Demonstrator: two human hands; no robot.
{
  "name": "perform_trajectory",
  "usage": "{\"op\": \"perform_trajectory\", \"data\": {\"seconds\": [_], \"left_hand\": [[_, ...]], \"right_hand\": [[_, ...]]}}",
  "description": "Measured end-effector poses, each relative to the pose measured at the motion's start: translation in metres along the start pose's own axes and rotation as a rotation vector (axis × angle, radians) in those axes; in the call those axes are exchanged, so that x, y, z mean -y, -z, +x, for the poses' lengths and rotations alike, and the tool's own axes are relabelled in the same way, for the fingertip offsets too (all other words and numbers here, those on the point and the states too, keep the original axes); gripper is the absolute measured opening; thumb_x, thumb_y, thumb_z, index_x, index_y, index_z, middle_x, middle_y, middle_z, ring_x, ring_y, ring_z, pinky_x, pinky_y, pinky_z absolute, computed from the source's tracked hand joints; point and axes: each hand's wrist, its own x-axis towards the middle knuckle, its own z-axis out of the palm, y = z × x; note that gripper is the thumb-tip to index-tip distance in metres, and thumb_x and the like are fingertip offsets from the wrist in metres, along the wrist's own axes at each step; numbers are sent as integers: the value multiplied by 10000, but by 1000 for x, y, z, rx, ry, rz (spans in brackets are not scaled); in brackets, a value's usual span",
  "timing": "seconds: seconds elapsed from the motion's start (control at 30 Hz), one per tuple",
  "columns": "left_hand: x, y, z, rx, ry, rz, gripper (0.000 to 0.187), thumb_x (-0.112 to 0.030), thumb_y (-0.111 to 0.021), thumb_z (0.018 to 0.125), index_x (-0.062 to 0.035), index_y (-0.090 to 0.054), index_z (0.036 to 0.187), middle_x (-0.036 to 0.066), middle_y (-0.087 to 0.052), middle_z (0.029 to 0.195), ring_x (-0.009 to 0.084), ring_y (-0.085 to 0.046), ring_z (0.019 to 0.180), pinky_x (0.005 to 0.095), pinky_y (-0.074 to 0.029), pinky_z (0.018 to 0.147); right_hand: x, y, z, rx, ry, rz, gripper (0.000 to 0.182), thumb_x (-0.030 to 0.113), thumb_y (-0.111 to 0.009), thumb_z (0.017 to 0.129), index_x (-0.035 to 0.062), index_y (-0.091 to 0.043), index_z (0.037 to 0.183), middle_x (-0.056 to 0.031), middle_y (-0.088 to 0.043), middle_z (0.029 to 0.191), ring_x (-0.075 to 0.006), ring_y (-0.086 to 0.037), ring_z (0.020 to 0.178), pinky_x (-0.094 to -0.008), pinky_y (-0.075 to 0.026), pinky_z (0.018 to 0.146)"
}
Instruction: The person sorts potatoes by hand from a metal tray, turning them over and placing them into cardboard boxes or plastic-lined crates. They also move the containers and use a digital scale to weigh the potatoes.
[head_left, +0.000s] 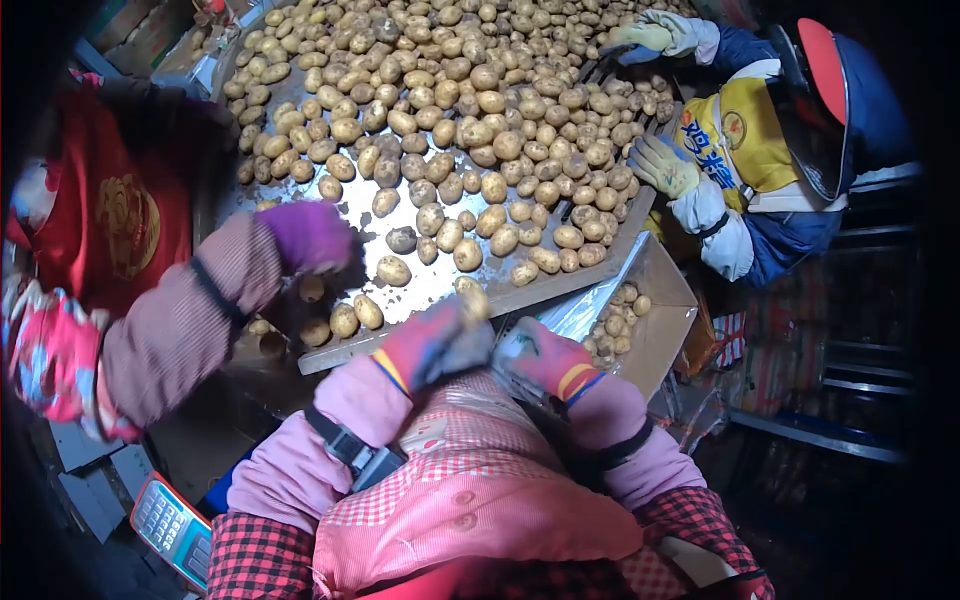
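My left hand [440, 340], in a red and grey glove with a yellow cuff stripe, is at the near edge of the metal sorting table [400, 332]. Its fingers are closed around a blurred potato [472, 303]. Close by on the right, my right hand [540, 358], in a matching glove, is level with it in front of my pink apron [470, 480]. Its fingers are partly hidden and blurred, and I cannot make out what is in them. A few loose potatoes [394, 270] lie just beyond my left hand.
Many potatoes [480, 75] cover the table's far part. At left, a co-worker's purple glove [310, 236] reaches over the table. Another co-worker's gloved hands [664, 166] are at the right edge. Beside my right hand, a cardboard box [665, 320] holds potatoes. A calculator-like device [172, 530] is lower left.
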Motion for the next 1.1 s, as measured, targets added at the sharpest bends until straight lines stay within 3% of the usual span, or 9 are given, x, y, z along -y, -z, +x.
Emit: {"op": "perform_trajectory", "data": {"seconds": [0.1, 0.23, 0.33, 0.4, 0.63, 0.83, 0.97, 1.07, 1.1], "left_hand": [[-23, 11, -20, -165, -275, -225, 549, -449, -516, 964, -67, -393, 1339, 143, -565, 1221, 256, -603, 1109, 396, -508, 970], [3, 49, -32, -39, -75, -337, 599, -453, -472, 979, -45, -345, 1400, 179, -533, 1319, 288, -594, 1138, 413, -503, 975], [6, 62, -54, -101, -108, -351, 555, -424, -452, 995, -30, -385, 1381, 185, -558, 1291, 288, -613, 1105, 409, -508, 967], [7, 69, -78, -210, -178, -376, 503, -393, -423, 1014, -30, -432, 1362, 180, -574, 1271, 274, -615, 1095, 401, -507, 965], [18, 67, -86, -295, -199, -447, 493, -364, -433, 1016, -22, -432, 1372, 185, -586, 1253, 275, -616, 1102, 396, -513, 956], [5, 53, -86, -295, -256, -250, 465, -307, -413, 1028, -11, -413, 1387, 207, -563, 1257, 266, -591, 1115, 391, -482, 969], [-5, 41, -52, -130, -284, -121, 537, -365, -497, 987, 1, -422, 1373, 190, -550, 1262, 291, -551, 1165, 416, -431, 1013], [-16, 12, -26, -82, -314, 513, 517, -263, -513, 976, 18, -409, 1398, 140, -527, 1313, 224, -455, 1250, 356, -318, 1083], [-12, 9, -13, -37, -342, 618, 495, -186, -501, 970, 31, -402, 1403, 128, -521, 1334, 217, -453, 1268, 358, -312, 1091]], "right_hand": [[6, 31, 16, -104, 84, 300, 644, 373, -676, 818, 50, -479, 1339, -182, -621, 1177, -284, -625, 1065, -364, -489, 903], [28, 1, 105, -429, 266, 17, 634, 381, -626, 840, 50, -457, 1353, -194, -612, 1177, -345, -621, 1035, -431, -488, 897], [88, 11, 97, -16, 324, 170, 422, 300, -584, 850, 104, -546, 1221, -174, -643, 1025, -369, -623, 963, -465, -488, 852], [66, 7, 133, -337, 409, 138, 330, 242, -580, 844, 113, -577, 1148, -168, -644, 955, -370, -623, 928, -467, -490, 824], [76, 27, 207, -454, 538, -819, 319, 299, -649, 799, 176, -636, 1094, -70, -610, 1022, -278, -603, 915, -430, -474, 754], [60, 108, 126, -12, 293, 1459, 367, 241, -589, 949, 56, -536, 1262, -39, -603, 1080, -131, -614, 911, -251, -511, 769], [-11, 142, 73, -259, 422, 1345, 387, 339, -547, 973, 25, -566, 1198, -34, -612, 937, -61, -543, 661, -194, -431, 552], [-63, 143, 24, -320, 536, 1702, 387, 369, -544, 970, 35, -593, 1158, -34, -614, 836, -49, -463, 511, -187, -349, 437], [-79, 138, 6, -503, 226, 1626, 385, 376, -544, 970, 34, -602, 1137, -46, -622, 825, -47, -429, 470, -188, -322, 407]]}}
